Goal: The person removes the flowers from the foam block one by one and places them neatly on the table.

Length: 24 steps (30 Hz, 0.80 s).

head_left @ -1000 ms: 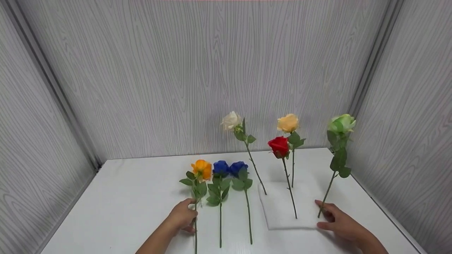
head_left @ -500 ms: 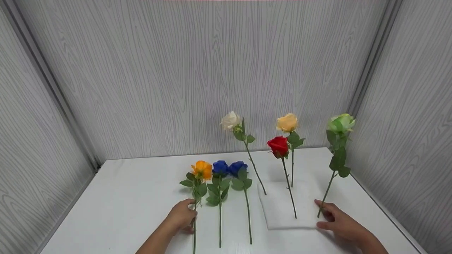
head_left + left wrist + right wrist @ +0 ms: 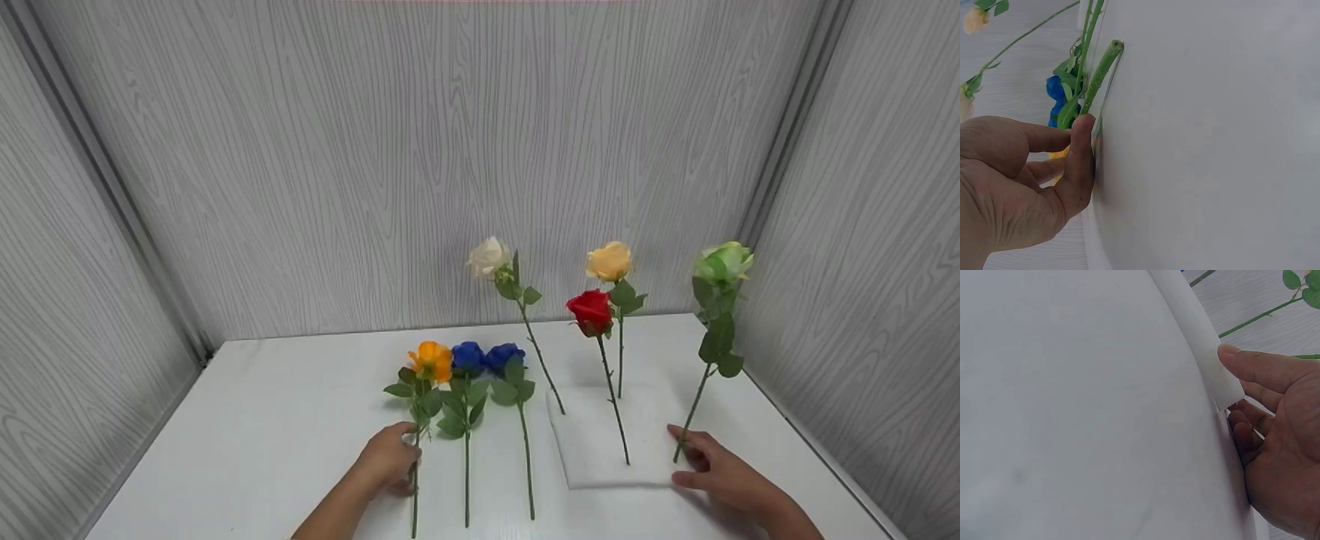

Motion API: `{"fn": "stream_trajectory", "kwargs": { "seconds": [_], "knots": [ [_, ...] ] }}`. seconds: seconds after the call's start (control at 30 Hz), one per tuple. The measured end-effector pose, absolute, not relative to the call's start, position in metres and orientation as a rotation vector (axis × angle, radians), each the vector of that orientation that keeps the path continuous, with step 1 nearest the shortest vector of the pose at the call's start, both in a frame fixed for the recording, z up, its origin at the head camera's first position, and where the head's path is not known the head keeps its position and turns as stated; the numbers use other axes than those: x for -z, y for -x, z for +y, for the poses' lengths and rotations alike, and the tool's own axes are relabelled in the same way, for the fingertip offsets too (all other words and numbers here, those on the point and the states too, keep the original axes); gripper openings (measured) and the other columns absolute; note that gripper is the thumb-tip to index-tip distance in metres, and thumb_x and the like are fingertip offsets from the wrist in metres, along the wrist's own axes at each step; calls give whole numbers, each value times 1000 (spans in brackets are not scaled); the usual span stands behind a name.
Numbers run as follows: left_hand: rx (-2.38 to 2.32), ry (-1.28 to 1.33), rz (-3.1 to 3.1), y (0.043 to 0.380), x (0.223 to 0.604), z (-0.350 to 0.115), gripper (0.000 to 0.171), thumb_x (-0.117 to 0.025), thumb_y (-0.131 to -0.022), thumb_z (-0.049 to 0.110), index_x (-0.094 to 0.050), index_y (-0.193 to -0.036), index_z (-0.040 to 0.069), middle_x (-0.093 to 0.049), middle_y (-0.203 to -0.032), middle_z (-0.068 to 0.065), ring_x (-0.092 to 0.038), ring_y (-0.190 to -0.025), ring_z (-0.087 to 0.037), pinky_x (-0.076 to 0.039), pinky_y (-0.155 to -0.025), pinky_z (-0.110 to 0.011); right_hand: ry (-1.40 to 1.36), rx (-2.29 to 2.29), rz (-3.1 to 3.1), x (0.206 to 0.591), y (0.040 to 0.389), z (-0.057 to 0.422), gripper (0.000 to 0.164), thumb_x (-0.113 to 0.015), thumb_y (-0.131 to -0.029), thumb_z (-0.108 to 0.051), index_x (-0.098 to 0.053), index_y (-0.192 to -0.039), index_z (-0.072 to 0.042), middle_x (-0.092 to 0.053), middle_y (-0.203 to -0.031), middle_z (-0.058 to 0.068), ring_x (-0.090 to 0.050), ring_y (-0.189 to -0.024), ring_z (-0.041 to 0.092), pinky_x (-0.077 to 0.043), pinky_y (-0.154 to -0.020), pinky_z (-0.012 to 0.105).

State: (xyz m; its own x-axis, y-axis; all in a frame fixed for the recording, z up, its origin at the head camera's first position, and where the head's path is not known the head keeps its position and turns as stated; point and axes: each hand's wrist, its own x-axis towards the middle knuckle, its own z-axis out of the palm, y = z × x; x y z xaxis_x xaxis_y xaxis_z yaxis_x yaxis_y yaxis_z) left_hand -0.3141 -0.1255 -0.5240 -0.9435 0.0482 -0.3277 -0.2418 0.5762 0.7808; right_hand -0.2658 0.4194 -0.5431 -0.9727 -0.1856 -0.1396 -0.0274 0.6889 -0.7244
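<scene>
My left hand [image 3: 386, 456] pinches the green stem of an orange rose [image 3: 430, 361] that lies along the white table. In the left wrist view the thumb and fingers meet around the stem [image 3: 1100, 73], whose cut end points away. My right hand [image 3: 720, 472] holds the near right corner of a flat white foam block [image 3: 589, 450], thumb on the near edge and index finger along the right side. Standing in the foam are a white rose [image 3: 489, 256], a red rose [image 3: 591, 311], a pale peach rose [image 3: 609, 261] and a green rose [image 3: 725, 262].
Two blue roses, a left one [image 3: 469, 356] and a right one [image 3: 504, 357], lie between the orange rose and the foam. A grey wood-grain panel [image 3: 420, 165] rises behind the table [image 3: 277, 420], with further panels at both sides.
The orange rose shifts very slightly in my left hand, its bloom moving a touch to the right. My right hand stays in place on the foam block.
</scene>
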Motion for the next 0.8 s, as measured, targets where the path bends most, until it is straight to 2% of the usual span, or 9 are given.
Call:
{"fn": "stream_trajectory", "kwargs": {
  "seconds": [0.13,0.23,0.33,0.57,0.7,0.8],
  "knots": [
    [-1285,146,2511,315,524,-124,60,-61,-102,5,-46,-160,0,-71,-93,-10,-65,-61,-11,-64,-57,-27,228,1170,2692,545,265,422,88,-83,-97,-32,-37,-167,-4,-51,-149,22,-51,-131,31,-47,-99,22],
    [-1264,149,2525,316,525,-123,60,-62,-102,5,-47,-160,0,-71,-93,-10,-65,-61,-11,-64,-57,-26,274,1184,2689,546,266,424,88,-82,-98,-31,-36,-166,-1,-51,-149,24,-51,-130,31,-47,-96,18],
    [-1248,157,2537,317,525,-122,60,-62,-101,6,-48,-159,0,-71,-99,-13,-67,-63,-12,-64,-57,-26,280,1189,2689,546,266,424,87,-81,-98,-30,-36,-166,0,-50,-150,25,-51,-128,31,-47,-95,18],
    [-1233,145,2574,316,525,-121,59,-63,-98,5,-52,-156,1,-68,-131,-23,-74,-75,-18,-64,-56,-27,263,1181,2705,546,266,423,87,-82,-98,-29,-36,-166,0,-50,-151,25,-52,-131,32,-46,-96,17],
    [-1232,142,2573,317,525,-120,59,-64,-99,5,-52,-156,0,-68,-129,-24,-75,-77,-20,-65,-57,-28,231,1183,2701,545,265,421,88,-84,-96,-31,-38,-166,-2,-50,-153,25,-52,-134,34,-46,-98,19],
    [-1239,147,2561,318,525,-119,58,-63,-100,5,-51,-157,0,-69,-121,-21,-74,-77,-20,-66,-58,-29,185,1184,2684,544,265,420,90,-84,-95,-33,-38,-167,-4,-50,-151,22,-51,-133,33,-46,-98,19]
  ]
}}
